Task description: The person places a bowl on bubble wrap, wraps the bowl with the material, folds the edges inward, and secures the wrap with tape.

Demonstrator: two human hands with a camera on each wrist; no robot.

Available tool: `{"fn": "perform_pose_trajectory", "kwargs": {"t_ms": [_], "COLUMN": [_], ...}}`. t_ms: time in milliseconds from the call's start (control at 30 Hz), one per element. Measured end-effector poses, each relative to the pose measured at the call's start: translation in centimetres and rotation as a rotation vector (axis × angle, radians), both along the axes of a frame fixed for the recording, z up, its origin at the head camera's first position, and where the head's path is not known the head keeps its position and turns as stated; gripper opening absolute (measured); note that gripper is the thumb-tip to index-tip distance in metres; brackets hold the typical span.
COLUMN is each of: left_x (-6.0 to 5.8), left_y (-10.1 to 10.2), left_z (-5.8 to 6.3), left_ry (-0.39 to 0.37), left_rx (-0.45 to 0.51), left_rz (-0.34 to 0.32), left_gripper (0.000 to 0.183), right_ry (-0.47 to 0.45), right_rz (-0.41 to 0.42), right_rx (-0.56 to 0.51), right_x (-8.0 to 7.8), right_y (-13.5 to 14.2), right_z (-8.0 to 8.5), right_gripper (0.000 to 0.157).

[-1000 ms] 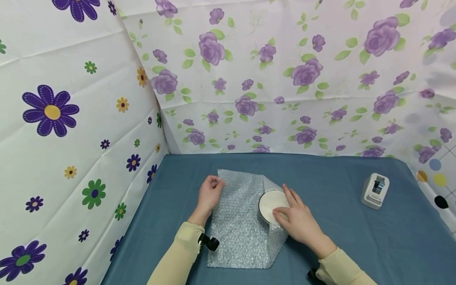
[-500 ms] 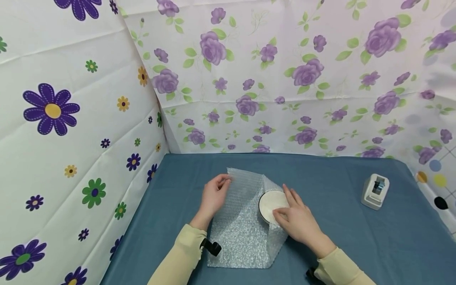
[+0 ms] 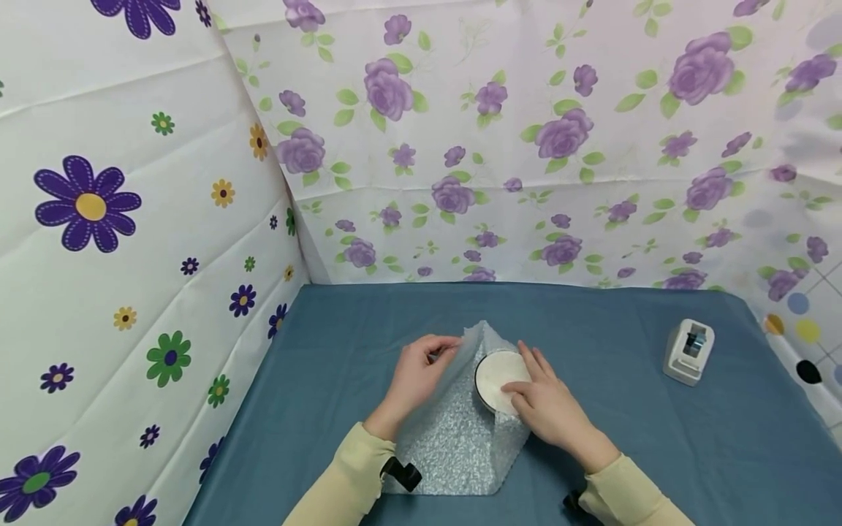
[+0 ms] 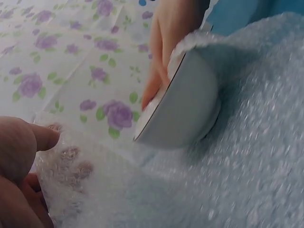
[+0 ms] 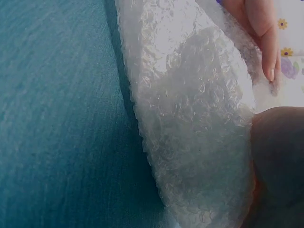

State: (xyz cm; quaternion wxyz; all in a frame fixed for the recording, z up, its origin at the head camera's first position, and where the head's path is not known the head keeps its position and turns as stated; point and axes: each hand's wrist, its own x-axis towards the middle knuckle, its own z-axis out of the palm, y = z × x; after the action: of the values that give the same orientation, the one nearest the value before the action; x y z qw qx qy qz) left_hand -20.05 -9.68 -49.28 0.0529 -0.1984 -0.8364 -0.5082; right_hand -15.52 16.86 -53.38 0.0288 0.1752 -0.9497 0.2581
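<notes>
The bowl (image 3: pixel 493 372) sits upright on the bubble wrap (image 3: pixel 454 453), toward its right side, and the wrap lies on the bench (image 3: pixel 625 351), which has a blue cover. The left hand (image 3: pixel 416 376) pinches the wrap's far edge between thumb and fingers, holding it raised to the left of the bowl. The right hand (image 3: pixel 551 405) rests over the bowl's right rim, fingers touching it, with the wrap folded up against that side; whether they grasp it or only press, I cannot tell.

The right hand covers part of the bowl's mouth. In the right wrist view the folded wrap stands in front and hides the bowl. The left wrist's black camera (image 3: pixel 404 475) overlaps the wrap near its lower left corner, just below the sleeve (image 3: pixel 345 471).

Well apart to the right, a white tape dispenser (image 3: pixel 688 352) stands on the bench. A curtain with purple roses (image 3: pixel 487 146) hangs behind the bench, and a daisy curtain (image 3: pixel 164 234) closes off its left side.
</notes>
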Motion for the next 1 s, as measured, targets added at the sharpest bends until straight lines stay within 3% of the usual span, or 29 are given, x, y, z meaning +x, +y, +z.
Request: {"fn": "perform_pose_trajectory", "kwargs": {"t_ms": [167,367,667,800,1000], "left_x": [0.8,1.5,2.0,2.3,2.7], "left_y": [1.2,2.6,4.0,4.4,5.1], "left_z": [0.0,-0.4,-0.9,-1.1,-1.4], "left_ry": [-0.020,-0.041,-0.075,-0.054,-0.018], "left_rx": [-0.014,-0.014,0.010,-0.032,-0.122], "left_rz": [-0.077,-0.131,-0.105,-0.098,-0.100], "left_gripper": [0.022,0.025,0.010,0.007,0.006], "right_ry": [0.056,0.021,-0.045,-0.103,-0.121], "right_rz": [0.007,-0.031,-0.065,-0.051,-0.037], "right_rx": [-0.006,-0.040,-0.188,-0.275,-0.354], "right_x": [0.0,-0.3,-0.6,-0.8,-0.8], "right_y": [-0.1,-0.4,-0.1,0.1,0.5], "right_z": [-0.4,-0.4,-0.7,-0.7,-0.4], "right_gripper": [0.030,0.019,0.010,0.007,0.007]}}
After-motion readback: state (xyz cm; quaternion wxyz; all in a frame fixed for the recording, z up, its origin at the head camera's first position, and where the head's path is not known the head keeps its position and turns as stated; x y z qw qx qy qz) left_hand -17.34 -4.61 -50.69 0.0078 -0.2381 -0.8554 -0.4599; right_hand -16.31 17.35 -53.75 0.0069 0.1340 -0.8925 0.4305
